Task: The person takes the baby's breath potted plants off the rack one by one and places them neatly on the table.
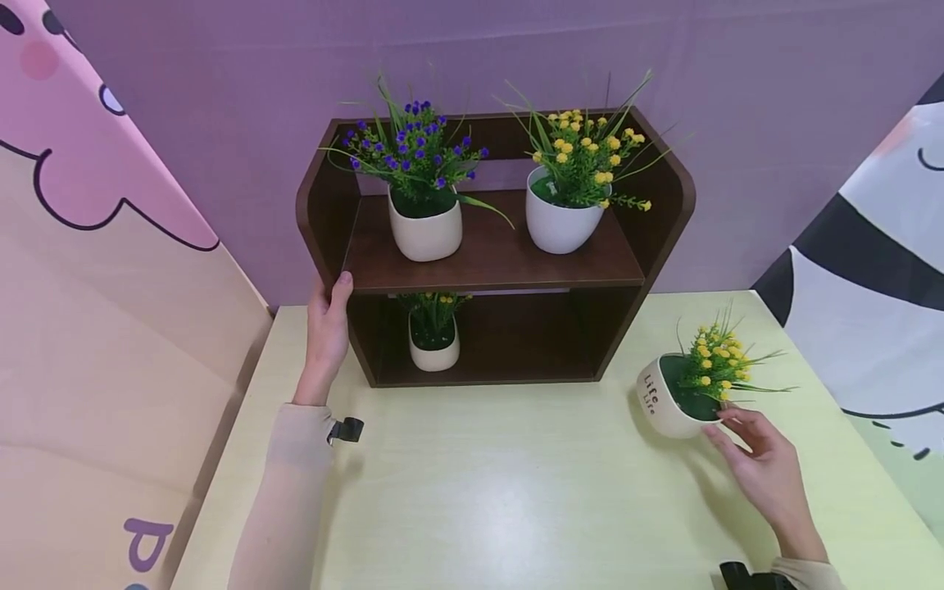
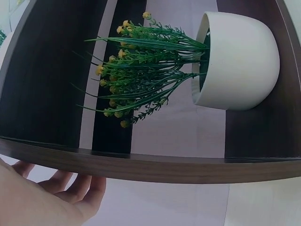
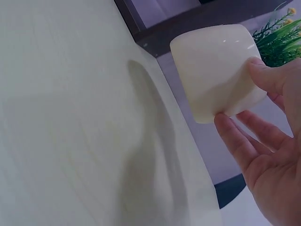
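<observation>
A white pot with yellow flowers (image 1: 669,401), marked "Life Life", is tilted above the right part of the table. My right hand (image 1: 763,467) pinches it at the rim with thumb and fingers; the right wrist view shows the pot's smooth side (image 3: 216,75) and my right hand (image 3: 273,150) around it. On the left, my left hand (image 1: 327,332) grips the side panel of a dark brown two-tier shelf (image 1: 487,274). In the left wrist view the fingers of my left hand (image 2: 61,193) bend against that panel's outer face (image 2: 155,169).
On the upper tier stand a pot with purple flowers (image 1: 426,233) and a white pot with yellow flowers (image 1: 564,225). A smaller pot (image 1: 435,356) stands on the lower tier, left of its middle. The pale table (image 1: 479,492) meets a purple backdrop (image 1: 243,106) behind the shelf.
</observation>
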Demonstrator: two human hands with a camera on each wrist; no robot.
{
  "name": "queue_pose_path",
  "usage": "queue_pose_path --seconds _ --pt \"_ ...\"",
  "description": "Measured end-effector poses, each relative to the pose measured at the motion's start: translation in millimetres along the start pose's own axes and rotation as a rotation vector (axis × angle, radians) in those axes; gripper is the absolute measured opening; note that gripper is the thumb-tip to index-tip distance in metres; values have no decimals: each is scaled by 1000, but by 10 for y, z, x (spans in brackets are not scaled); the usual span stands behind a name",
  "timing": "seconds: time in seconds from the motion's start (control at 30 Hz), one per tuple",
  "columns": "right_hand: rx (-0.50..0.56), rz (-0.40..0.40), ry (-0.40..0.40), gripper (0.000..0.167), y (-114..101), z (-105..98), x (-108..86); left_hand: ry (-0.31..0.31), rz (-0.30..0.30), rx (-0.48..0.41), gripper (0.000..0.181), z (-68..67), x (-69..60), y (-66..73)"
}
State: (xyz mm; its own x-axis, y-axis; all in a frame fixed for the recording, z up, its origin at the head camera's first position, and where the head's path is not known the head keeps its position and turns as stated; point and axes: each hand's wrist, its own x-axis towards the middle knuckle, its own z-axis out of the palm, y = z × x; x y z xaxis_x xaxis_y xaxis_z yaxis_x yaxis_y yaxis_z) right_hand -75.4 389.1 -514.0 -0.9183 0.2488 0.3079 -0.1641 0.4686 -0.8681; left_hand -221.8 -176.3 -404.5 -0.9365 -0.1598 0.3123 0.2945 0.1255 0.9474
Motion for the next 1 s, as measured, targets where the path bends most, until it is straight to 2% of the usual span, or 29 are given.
queue_pose_path --seconds 0.3,0.4,0.53,0.73,0.83,1.0 --pt "-29 48 35 26 120 -153 17 -15 8 -12 54 4 20 -20" --pt "0 48 54 27 153 -193 28 -15 11 -16 53 5 21 -19" --pt "105 61 82 30 186 -257 57 -10 8 -23 54 8 27 -10" --pt "172 105 112 30 266 -355 87 -4 -4 -11 56 16 30 -8" --pt "126 118 127 28 315 -396 96 -1 -6 -10 56 16 31 -10" --pt "-15 143 140 27 364 -462 101 -3 0 -17 56 14 34 -21"
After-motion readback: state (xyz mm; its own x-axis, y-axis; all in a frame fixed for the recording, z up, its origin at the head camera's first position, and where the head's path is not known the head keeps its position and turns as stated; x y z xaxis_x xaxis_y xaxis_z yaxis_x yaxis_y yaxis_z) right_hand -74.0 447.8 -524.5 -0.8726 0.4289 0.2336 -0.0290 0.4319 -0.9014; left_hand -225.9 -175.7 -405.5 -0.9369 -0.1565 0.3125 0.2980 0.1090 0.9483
